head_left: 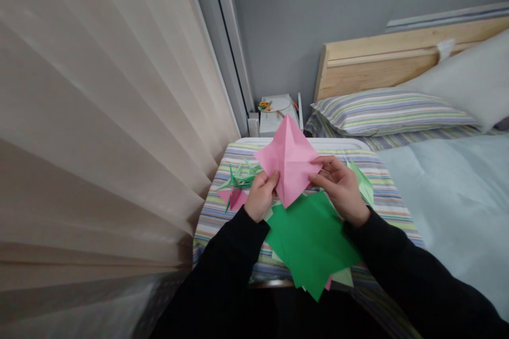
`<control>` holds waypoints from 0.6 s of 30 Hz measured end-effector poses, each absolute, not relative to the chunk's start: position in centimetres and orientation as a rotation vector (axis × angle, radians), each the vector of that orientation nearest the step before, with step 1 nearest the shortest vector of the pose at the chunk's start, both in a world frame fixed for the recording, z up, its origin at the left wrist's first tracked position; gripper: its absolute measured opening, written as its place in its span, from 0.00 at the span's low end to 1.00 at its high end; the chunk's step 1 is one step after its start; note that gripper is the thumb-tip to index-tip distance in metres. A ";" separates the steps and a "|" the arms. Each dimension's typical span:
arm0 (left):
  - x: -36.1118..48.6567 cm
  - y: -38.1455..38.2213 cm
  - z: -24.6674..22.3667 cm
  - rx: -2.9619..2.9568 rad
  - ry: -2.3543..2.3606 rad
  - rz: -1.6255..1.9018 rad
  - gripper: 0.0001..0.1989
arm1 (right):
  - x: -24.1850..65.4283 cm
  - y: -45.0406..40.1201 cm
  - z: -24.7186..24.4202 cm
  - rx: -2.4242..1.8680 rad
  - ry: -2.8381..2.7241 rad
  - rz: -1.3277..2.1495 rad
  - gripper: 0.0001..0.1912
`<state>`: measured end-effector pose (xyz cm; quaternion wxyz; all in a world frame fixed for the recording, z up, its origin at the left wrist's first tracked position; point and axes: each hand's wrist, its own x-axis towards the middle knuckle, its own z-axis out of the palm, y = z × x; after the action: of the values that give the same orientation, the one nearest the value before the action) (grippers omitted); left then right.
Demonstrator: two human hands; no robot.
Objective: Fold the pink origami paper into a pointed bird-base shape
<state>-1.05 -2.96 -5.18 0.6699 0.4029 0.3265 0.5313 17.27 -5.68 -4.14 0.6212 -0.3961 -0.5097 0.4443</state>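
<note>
A square sheet of pink origami paper stands on one corner, held up in both hands over the middle of the striped cloth-covered surface. Its long diagonal runs roughly straight away from the person: the top tip points toward the far edge and, in the head view, rises past it, while the bottom tip points back toward the person and hangs over a loose pile of green paper sheets. Soft creases cross the sheet and meet near its centre, and its flaps look slightly lifted, not pressed flat. The left hand grips the sheet's lower left edge between thumb and fingers, and the right hand holds the right side, with its fingers curled over the paper; neither has let go. Black sleeves cover both forearms. Folded green origami cranes and a crumpled pink paper piece lie near the left edge, just beside the left hand, and a pale green paper sits by the right hand toward the right edge. Beyond the far edge stand a white box and a bed with striped and plain pillows.
</note>
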 end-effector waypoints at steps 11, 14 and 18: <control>-1.3 -3.7 -4.4 1.104 0.603 0.902 0.25 | 16.2 -6.6 -4.9 -0.996 -1.320 0.603 0.09; -1.2 -3.6 -4.4 1.121 0.632 0.953 0.25 | 16.3 -7.0 -4.8 -0.988 -1.379 0.555 0.10; -1.3 -3.4 -4.2 1.198 0.664 0.989 0.29 | 16.2 -6.9 -4.8 -0.901 -1.182 0.657 0.34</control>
<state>-1.29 -3.40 -4.18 0.6639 0.5304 0.2937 0.4378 16.24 -6.92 -4.78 0.6877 -0.4024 -0.5282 0.2936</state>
